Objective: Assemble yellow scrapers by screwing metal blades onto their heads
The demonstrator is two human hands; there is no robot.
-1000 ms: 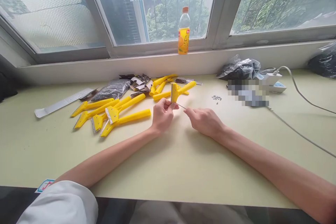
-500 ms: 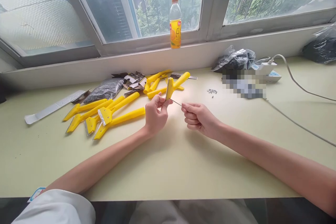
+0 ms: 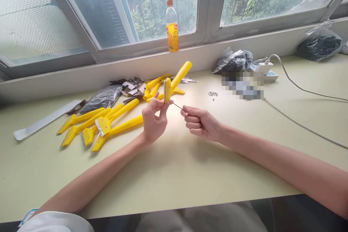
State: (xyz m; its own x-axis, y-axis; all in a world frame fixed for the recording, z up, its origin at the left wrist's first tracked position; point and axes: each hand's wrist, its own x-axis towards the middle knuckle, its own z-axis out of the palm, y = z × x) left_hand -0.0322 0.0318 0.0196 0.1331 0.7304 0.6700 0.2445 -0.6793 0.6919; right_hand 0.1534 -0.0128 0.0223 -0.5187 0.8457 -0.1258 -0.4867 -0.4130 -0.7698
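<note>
My left hand is closed on the head of a yellow scraper, holding it up off the table with its handle slanting up to the right. A thin metal hex key runs from my right hand, pinched between thumb and forefinger. Its tip meets the lower part of the scraper head; the end inside my fingers is hidden. Left of my hands lie several yellow scrapers with metal blade edges, and more yellow handles are piled behind. A small cluster of metal screws or nuts rests beyond my right hand.
Behind the scrapers are a plastic bag of dark things, torn packaging and a long pale strip. An orange drink bottle stands at the window. Dark bags, a charger and a cable lie to the right.
The view has shifted to the right and tilted slightly. My hands keep their grips, and the scraper's handle stands a little higher. The hex key stays at the scraper head.
</note>
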